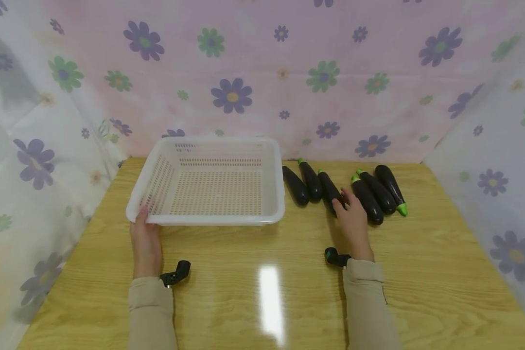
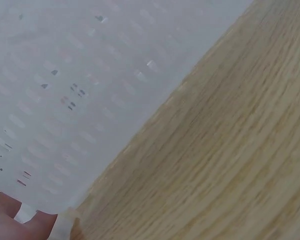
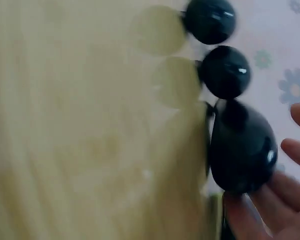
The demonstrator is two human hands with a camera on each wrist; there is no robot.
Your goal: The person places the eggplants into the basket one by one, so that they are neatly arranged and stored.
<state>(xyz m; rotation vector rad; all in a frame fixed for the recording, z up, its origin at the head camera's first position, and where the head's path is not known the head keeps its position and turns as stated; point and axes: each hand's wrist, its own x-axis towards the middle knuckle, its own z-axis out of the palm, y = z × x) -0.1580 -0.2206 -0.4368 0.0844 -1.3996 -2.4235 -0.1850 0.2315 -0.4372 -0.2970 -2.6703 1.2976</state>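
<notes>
Glossy dark eggplant (image 1: 331, 197) lying third in row, white perforated basket (image 1: 210, 182) left

Eggplants (image 1: 345, 188) crowd right of basket (image 1: 210, 219).
</notes>
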